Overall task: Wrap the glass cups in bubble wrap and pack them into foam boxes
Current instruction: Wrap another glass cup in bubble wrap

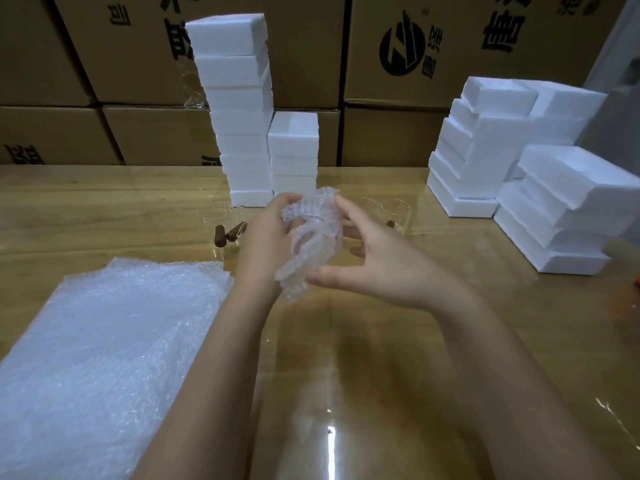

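Head view. Clerk: Hands, state?

Checker: Left hand (266,233): fingers curled round the left side of one clear glass cup swathed in dimpled bubble wrap (308,237). Right hand (374,265): spread wide, grasping the same bundle, forefinger on its far rim, thumb at its near end.

Clerk: Bundle's position?

Checker: Between both palms, centre of scene, over the glossy wooden table (346,358).

Clerk: Remainder?

Checker: Flat stack of clear bubble-wrap sheets (104,341), near left. Bare clear glass cups with brown handles (221,220), just beyond the hands, left and right. White foam boxes: tall stack (239,109) with a short stack (293,150) beside it, far centre; stepped stacks (485,150), far right. Brown printed cardboard cartons (415,46) behind.
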A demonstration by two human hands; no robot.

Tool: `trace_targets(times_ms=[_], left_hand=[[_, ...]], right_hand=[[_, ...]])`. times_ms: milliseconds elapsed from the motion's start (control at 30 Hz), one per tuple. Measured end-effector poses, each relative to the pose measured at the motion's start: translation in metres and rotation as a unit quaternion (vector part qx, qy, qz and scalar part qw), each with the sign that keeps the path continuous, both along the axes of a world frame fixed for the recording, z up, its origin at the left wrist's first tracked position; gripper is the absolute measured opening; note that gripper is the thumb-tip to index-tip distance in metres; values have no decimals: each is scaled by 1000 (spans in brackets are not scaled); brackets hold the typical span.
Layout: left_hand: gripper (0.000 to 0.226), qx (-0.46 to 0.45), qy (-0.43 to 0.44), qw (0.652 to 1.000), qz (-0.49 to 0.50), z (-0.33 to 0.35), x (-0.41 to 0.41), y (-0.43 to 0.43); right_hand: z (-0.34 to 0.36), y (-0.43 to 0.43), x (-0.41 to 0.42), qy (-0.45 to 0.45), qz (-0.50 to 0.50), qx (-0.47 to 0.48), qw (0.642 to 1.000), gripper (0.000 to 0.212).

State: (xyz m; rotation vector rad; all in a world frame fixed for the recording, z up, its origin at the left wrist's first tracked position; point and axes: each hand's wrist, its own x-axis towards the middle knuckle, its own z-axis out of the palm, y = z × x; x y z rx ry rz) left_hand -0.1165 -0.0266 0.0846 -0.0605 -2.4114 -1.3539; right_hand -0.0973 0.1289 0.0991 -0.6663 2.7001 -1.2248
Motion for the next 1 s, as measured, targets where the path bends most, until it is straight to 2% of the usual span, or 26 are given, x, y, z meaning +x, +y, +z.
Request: trace_targets(times_ms=[67,100,167,233,333,400,567,633,733,833,933,1000], left_hand=[[36,8,-14,1000,-9,1,1,5],[36,25,-23,999,-26,2,1,6],[34,59,-57,994,-74,4,6,7],[35,115,-110,979,-131,5,9,7],[29,169,-120,956,-209,8,14,4],[49,177,-125,940,-263,9,15,-4],[86,61,-116,938,-320,10,20,-10],[79,37,-76,951,-298,10,21,-5],[59,53,-37,955,-289,10,21,0],[41,69,1,968,-242,9,21,0],[26,6,52,986,-161,10,20,3],[15,-56,57,991,-105,8,16,5]], right_hand=[[0,-4,3,25,-30,25,999,118],[-1,-7,3,43,-56,19,997,111],[-2,-7,0,78,-104,-31,991,77],[-1,-6,-2,107,-135,-42,984,48],[-3,-4,-4,122,-178,-50,975,27],[-3,-2,-7,130,-212,-70,966,17],[-5,1,-12,114,-265,-62,956,17],[-5,1,-12,113,-270,-52,955,16],[-5,1,-12,107,-266,-61,956,19],[-6,-3,-7,158,-220,-65,961,31],[-7,-11,-1,206,-179,-49,961,41],[-6,-15,1,200,-165,-60,964,43]])
